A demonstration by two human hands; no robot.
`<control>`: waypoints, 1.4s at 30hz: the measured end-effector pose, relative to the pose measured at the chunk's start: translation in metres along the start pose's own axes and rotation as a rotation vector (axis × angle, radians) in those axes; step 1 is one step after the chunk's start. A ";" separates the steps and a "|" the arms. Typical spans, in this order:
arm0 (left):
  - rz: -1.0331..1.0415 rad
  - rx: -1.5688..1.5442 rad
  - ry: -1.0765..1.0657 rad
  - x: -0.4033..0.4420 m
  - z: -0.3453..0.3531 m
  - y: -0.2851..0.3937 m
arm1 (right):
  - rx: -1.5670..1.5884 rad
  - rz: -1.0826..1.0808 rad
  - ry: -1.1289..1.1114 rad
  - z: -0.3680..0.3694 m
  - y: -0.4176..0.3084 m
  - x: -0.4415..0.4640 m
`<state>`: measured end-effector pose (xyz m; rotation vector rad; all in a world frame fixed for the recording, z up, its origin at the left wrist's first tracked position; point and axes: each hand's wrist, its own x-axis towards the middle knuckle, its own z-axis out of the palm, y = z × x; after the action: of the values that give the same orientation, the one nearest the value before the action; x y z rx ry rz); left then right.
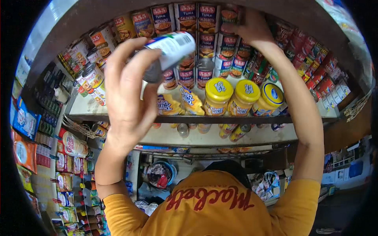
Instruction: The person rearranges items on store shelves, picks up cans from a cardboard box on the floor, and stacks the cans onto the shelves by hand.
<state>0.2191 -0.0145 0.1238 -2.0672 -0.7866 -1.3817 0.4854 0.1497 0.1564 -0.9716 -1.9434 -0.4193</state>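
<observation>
My left hand (128, 88) is raised in front of the shelf, fingers wrapped around a tin can (173, 49) with a white barcoded label. The can is tilted, and its bare metal end faces down towards my palm. On the upper right, my right hand (254, 29) reaches to the top of the stacks, its fingers closed around a 555 tuna can (229, 15); part of that hand is in shadow. Stacked 555 tuna cans (206, 43) stand between the hands. Below them are yellow-lidded Cheez Whiz jars (218, 90) and yellow pouches (191, 100).
Cans with white labels (93, 74) fill the shelf's left side, and red cans (283, 33) its right. A jar with a blue-rimmed lid (271, 93) stands near the shelf edge (197, 119). Hanging sachets (65, 161) line the left. A lower shelf (173, 135) holds more tins.
</observation>
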 end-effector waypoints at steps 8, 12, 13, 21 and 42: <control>-0.064 0.086 -0.071 -0.018 -0.028 0.002 | 0.171 0.187 0.027 0.025 0.017 -0.002; -0.070 0.097 -0.071 -0.021 -0.034 0.001 | 0.120 0.070 0.109 0.008 0.007 0.003; -0.076 0.100 -0.072 -0.021 -0.035 0.003 | 0.111 0.034 0.155 0.005 0.003 0.001; -0.107 0.066 -0.066 -0.024 -0.038 0.003 | -0.319 -0.046 -0.079 -0.035 -0.029 -0.019; -0.137 -0.077 -0.186 -0.024 -0.027 -0.005 | -0.345 -0.198 -0.226 -0.024 -0.018 -0.001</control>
<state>0.1914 -0.0348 0.1116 -2.2626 -0.9828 -1.3230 0.4851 0.1229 0.1704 -1.0825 -2.2281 -0.8092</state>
